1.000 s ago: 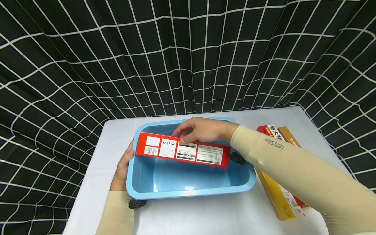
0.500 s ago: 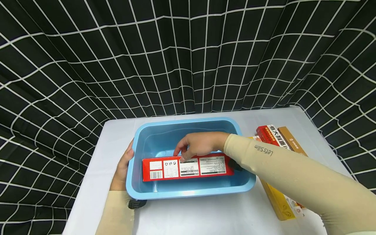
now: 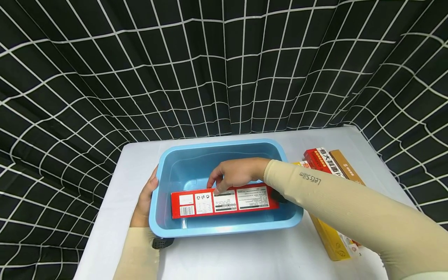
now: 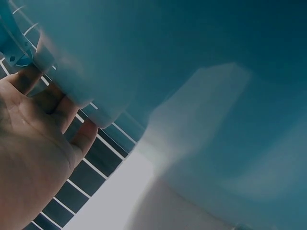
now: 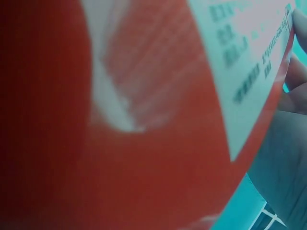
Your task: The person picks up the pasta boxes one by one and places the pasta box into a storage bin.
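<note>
A light blue plastic bin [image 3: 227, 230] stands on the table in the head view. My left hand [image 3: 145, 196] holds its left side, the fingers [image 4: 86, 136] bent up against the rim in the left wrist view. Inside the bin is a long red cardboard box [image 3: 196, 198] with white label panels and a barcode, lying crosswise. My right hand [image 3: 238, 171] reaches in from the right and pinches its far long edge between thumb and fingers. The box's red side [image 5: 168, 177] fills most of the right wrist view. Its right end is partly hidden by the right wrist.
Right of the bin lie several food boxes: a red one [image 3: 316, 159] with pasta lettering, a brown one [image 3: 346, 167] and a yellow one [image 3: 332, 241], partly under my right sleeve. A black curtain [image 3: 227, 70] with white grid lines surrounds the white table [image 3: 217, 256].
My right hand has lowered the red box deeper into the bin and brought it nearer to the front wall. The left hand has stayed at the bin's left side.
</note>
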A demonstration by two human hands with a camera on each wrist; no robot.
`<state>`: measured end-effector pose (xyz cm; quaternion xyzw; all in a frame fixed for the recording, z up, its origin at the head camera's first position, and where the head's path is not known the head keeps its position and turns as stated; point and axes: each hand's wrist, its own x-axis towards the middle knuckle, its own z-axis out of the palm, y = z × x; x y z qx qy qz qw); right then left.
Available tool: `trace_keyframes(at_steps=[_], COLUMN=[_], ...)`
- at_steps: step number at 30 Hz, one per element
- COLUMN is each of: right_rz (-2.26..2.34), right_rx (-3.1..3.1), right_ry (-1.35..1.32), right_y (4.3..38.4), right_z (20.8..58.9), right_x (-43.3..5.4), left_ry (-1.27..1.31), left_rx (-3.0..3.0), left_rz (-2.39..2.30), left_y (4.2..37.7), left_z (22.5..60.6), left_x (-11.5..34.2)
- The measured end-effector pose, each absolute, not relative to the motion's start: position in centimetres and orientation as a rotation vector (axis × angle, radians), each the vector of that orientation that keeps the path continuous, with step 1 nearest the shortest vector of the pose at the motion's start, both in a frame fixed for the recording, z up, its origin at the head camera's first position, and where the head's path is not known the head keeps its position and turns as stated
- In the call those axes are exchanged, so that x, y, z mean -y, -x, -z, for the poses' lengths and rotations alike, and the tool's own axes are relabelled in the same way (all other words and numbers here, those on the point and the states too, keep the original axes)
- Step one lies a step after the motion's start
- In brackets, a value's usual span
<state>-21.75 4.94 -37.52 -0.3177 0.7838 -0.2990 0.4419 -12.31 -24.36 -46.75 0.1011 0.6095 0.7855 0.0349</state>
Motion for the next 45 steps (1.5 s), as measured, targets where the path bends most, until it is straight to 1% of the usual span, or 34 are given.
trace_keyframes(at_steps=[10, 26, 35, 45], right_rz=[0.783, 0.797, 0.798, 0.830], right_rx=[-1.958, -1.961, -1.970, -1.966], right_ry=[0.760, 0.794, 0.794, 0.860], right_y=[21.7, 21.7, 21.7, 21.7], right_z=[37.5, 37.3, 37.1, 35.0], right_x=[-4.8, -5.0, -4.9, -5.1], left_ry=[-0.327, -0.362, -0.331, -0.339], left_rx=[-1.889, -1.916, -1.902, -1.920], left_rz=[-2.407, -2.407, -2.403, -2.398], left_y=[12.3, 12.3, 12.2, 12.2], left_z=[46.7, 46.9, 46.9, 47.0], left_x=[24.3, 24.2, 24.2, 24.2])
